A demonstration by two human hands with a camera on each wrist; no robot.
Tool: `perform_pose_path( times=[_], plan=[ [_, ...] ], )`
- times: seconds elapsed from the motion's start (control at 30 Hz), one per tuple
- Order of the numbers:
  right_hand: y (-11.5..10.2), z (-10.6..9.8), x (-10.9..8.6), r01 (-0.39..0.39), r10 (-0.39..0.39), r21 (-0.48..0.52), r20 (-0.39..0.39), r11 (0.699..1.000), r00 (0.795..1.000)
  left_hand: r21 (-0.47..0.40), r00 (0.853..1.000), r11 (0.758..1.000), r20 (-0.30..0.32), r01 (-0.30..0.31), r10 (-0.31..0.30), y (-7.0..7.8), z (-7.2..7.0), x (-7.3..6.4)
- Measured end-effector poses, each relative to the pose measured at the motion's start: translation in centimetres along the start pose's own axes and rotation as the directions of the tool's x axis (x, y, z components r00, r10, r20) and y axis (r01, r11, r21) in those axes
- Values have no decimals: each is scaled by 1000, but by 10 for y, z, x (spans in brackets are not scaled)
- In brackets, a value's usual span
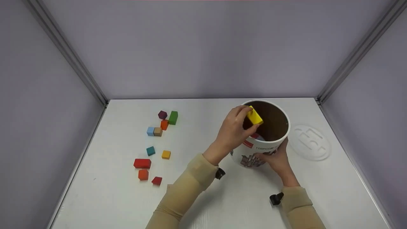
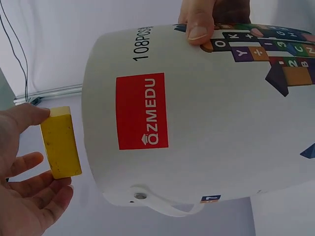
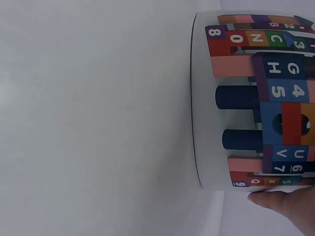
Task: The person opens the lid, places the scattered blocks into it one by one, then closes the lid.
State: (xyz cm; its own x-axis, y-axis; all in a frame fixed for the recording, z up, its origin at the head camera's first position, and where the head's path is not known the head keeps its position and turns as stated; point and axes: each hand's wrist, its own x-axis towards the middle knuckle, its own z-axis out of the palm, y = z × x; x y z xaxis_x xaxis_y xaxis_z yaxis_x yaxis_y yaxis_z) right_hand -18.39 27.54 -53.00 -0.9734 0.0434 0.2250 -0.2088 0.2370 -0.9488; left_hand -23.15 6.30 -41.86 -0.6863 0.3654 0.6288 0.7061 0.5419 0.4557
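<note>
Taking 12 o'clock as the far edge of the white surface [image 1: 197, 136], a white tub [image 2: 216, 118] stands at about 2, its open mouth facing up. The left hand [image 1: 233, 128] comes in at the tub's 9 o'clock, its grip pinching a yellow block [image 1: 255, 116] between thumb and fingers. The left wrist view shows the block just above the rim and apart from it. The right hand [image 1: 279, 162] is at the tub's 5 o'clock, its grip curled round the wall with the thumb pressed to the near side.

The tub carries a red label [image 2: 141, 112] reading QZMEDU, a picture of lettered blocks [image 3: 283, 88] and a white handle [image 2: 167, 207]. At its 3 o'clock a clear lid [image 1: 310, 142] lies flat.

Well off at the tub's 9 o'clock, small blocks are scattered. Farthest is a purple block [image 1: 162, 115], with a green block [image 1: 173, 118] at its 3 and an orange block [image 1: 164, 124] at its 6. At the orange one's 8 o'clock, a light blue block [image 1: 150, 131] sits against a tan block [image 1: 158, 132]. Nearer lies a teal block [image 1: 150, 151], with a yellow-orange cube [image 1: 166, 155] at its 3 and a long red block [image 1: 142, 163] at its 7. An orange-red cube [image 1: 143, 175] is just beside the long one at 6 o'clock, and a small red block [image 1: 156, 181] is at that cube's 4.
</note>
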Motion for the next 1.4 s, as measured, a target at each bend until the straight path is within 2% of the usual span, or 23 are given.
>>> perform_pose_path(
  times=[0.1, 0.27, 0.4, 0.73, 0.87, 0.93, 1.03, 1.17, 1.27, 1.4],
  plan=[
    [-1, 0, -1, 6, -6, -16, 1, 1000, 1000, 48, 1000, 999, -4, -27, 27, -3, 2, -1],
    [-2, 0, -1, 14, -14, -34, 1, 999, 1000, 92, 995, 993, -53, -78, 83, -8, 0, -8],
    [-1, -1, 0, 12, -12, -17, 3, 1000, 1000, 92, 994, 993, -73, -77, 84, -13, -5, -19],
    [-1, -2, -1, -4, 4, -39, -1, 999, 1000, 112, 999, 994, -32, 18, -15, -37, -23, -64],
    [-2, 0, -1, 13, -13, -37, -5, 999, 1000, 122, 997, 990, 15, 70, -72, -49, -31, -86],
    [-1, 0, 0, 18, -18, -12, 0, 1000, 1000, 121, 991, 986, 57, 112, -120, -55, -35, -97],
    [-1, 0, 0, 20, -20, 15, 4, 1000, 1000, 129, 971, 974, 128, 187, -203, -65, -42, -112],
    [0, 0, 1, 22, -22, 19, 3, 1000, 1000, 148, 928, 947, 206, 284, -310, -76, -54, -127],
    [0, 1, 0, 17, -17, 15, 6, 1000, 1000, 173, 886, 919, 253, 353, -388, -83, -64, -137],
    [-1, 2, -1, 7, -7, 10, 5, 1000, 1000, 232, 819, 874, 310, 426, -482, -94, -75, -151]
  ],
)
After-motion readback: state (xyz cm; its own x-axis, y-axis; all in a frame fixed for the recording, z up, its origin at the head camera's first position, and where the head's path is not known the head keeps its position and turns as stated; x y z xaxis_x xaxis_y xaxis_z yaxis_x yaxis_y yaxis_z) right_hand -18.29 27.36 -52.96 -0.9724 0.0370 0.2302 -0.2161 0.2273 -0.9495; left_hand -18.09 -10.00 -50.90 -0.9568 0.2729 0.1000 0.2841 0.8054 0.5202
